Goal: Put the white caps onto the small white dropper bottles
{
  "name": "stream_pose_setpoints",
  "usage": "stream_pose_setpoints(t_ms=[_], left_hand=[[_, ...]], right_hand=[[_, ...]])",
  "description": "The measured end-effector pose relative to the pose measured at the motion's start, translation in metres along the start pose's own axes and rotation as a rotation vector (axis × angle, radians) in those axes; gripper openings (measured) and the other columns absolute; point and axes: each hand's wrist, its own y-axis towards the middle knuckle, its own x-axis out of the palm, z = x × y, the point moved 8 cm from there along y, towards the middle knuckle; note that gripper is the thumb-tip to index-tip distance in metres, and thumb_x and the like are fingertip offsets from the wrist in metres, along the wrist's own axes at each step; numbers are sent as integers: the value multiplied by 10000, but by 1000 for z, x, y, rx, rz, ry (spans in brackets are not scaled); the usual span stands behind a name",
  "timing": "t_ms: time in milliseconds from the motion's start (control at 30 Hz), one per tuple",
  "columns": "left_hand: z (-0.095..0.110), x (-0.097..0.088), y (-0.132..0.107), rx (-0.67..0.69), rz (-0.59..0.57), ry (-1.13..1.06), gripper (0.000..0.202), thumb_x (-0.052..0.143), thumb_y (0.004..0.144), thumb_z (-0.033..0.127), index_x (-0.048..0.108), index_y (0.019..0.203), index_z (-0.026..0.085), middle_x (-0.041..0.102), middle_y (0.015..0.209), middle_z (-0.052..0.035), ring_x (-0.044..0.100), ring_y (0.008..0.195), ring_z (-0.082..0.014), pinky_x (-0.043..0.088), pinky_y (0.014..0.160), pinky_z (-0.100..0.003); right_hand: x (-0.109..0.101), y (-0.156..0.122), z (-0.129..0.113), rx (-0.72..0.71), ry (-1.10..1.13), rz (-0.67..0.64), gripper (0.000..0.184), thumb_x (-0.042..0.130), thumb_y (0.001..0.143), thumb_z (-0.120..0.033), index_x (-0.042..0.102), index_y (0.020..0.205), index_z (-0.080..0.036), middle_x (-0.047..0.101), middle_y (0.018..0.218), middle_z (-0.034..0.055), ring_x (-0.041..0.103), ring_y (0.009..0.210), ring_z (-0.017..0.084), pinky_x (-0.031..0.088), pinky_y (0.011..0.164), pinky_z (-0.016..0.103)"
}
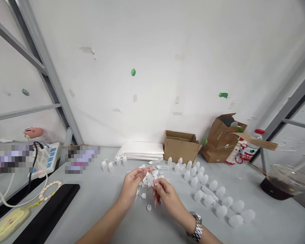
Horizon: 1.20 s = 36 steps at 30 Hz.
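Observation:
My left hand (130, 184) and my right hand (166, 198) meet above the grey table (96, 203), their fingertips pinching a small white plastic piece (149, 178) from both sides. Its exact shape is partly hidden by my fingers. Just under my hands lies a heap of white plastic caps and nozzles (152, 183), and one loose cap (148, 207) sits nearer to me. Translucent white plastic bottles (213, 193) stand in loose rows to the right. Several more (110, 166) stand to the left. A metal watch (195, 227) circles my right wrist.
Behind the bottles are a stack of white boards (142, 150), a cardboard box (181, 146) and a brown paper bag (222, 139). A plastic cup with dark liquid (286, 183) stands at the right. A power strip (44, 159) and a black pad (47, 213) lie at the left.

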Motion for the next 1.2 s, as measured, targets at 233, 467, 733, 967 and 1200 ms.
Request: stream_pose_setpoints(t_ms=[233,467,733,967,1200], left_hand=[[8,7,-1,-34,-111,11,191,669,658,304,677,790,166,701,941,-98,579,1006,-247,391,903,-359],[32,6,-2,123,-116,433,107,690,611,272,722,694,213,716,823,-58,610,879,-245,438,814,-312],[22,-1,4,96,-51,511,162,622,673,319,710,656,185,708,706,-58,622,747,-224,449,717,-287],[16,-4,4,57,-21,455,172,623,665,327,688,615,176,707,664,-58,629,694,-215,452,686,-282],[8,-8,6,-11,-1,393,177,644,640,336,664,588,168,705,629,-52,632,640,-207,451,631,-274]], right_hand=[[-3,4,-1,20,115,-48,457,396,770,-622,460,691,-176,506,563,-33,491,389,82,329,383,201],[-15,2,-10,-29,-169,37,371,413,816,-530,516,738,-182,533,585,-22,518,469,113,397,487,233],[-14,-4,-18,-150,-486,73,213,446,850,-353,550,794,-176,582,664,16,533,586,145,389,587,251],[-12,-5,-20,-154,-587,67,150,434,849,-273,544,808,-180,591,691,33,529,635,164,385,603,266],[-8,-9,-22,-215,-653,42,118,431,836,-222,532,783,-190,580,702,33,515,635,163,372,592,266]])
